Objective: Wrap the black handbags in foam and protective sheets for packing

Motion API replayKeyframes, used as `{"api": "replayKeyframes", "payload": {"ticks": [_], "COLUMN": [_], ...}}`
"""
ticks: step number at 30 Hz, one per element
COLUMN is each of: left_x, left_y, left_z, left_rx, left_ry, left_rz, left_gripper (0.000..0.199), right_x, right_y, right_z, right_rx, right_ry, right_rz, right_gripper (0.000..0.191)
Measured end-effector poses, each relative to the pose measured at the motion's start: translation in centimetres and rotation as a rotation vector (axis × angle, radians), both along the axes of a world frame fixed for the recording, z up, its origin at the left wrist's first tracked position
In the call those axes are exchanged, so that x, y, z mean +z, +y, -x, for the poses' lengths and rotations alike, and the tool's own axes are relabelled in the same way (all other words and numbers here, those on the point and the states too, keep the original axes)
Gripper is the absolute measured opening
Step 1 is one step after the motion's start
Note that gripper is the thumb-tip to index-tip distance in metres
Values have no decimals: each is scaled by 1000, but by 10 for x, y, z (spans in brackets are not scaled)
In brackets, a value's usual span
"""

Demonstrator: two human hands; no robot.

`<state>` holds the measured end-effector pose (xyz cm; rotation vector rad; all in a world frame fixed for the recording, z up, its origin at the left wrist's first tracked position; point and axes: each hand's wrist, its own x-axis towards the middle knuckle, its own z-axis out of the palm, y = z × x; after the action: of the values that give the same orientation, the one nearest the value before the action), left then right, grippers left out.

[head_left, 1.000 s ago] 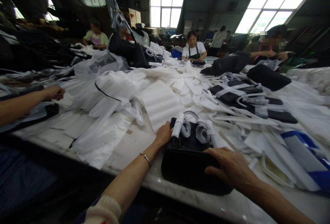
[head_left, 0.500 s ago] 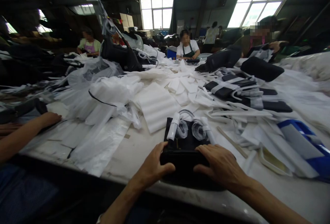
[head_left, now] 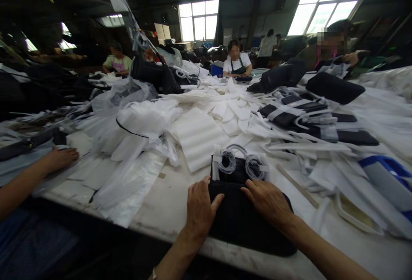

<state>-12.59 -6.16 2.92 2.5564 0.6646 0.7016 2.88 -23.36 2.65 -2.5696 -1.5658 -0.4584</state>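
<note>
The left hand [head_left: 200,209], thumb spread, holds the black bag [head_left: 247,224] by its left side; the right hand [head_left: 269,202], half curled, holds its upper edge. The bag rests at the desk's near edge [head_left: 175,224]. The hanging paper [head_left: 117,1] is too blurred to read.

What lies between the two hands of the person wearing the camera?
In the head view, the black bag spans the gap between the left hand and the right hand; both touch it.

Forearms [head_left: 317,243] reach forward, left hand [head_left: 200,207] and right hand [head_left: 270,200] backs up, thumbs [head_left: 218,202] turned inward, fingers [head_left: 254,184] apparently bent.
</note>
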Motion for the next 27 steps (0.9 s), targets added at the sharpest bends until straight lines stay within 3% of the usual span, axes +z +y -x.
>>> {"api": "replayKeyframes", "payload": {"ticks": [3, 5, 7, 10, 13, 17, 20, 22, 24, 27], "left_x": [17, 19, 12, -5, -13, -16, -22, -32, -45, -65], "left_y": [-22, -37, -48, -51, -48, -47, -47, -46, -44, -42], "left_z": [-1, -12, -27, -48, -62, -73, -79, -83, -87, -91], "left_rx": [-213, -406, -480, -438, -376, -342, -305, -294, -308, -298], "left_ry": [-249, -255, -177, 8, 147, 187, 199, 197, 162, 32], "left_rz": [-324, -368, -360, -357, -311, -213, -152, -148, -190, -304], "left_gripper": [45, 47, 56, 65, 51, 50, 52, 54, 59, 58], "right_x": [-3, -4, -6, -8, -4, 22, 49, 63, 68, 62], "right_y": [-3, -7, -10, -15, -17, -4, 35, 77, 125, 190], "right_z": [-1, -3, -4, -5, -6, -19, -41, -60, -79, -100], "right_rx": [57, 133, 199, 217, 227, 292, 248, 122, -72, -199], "right_ry": [-14, 2, 37, 67, 77, 99, 193, 347, 507, 571], "right_rz": [-110, -216, -323, -465, -522, -592, -588, -464, -268, -142], "right_gripper": [26, 31, 30, 21, 19, 18, 14, 14, 25, 45]}}
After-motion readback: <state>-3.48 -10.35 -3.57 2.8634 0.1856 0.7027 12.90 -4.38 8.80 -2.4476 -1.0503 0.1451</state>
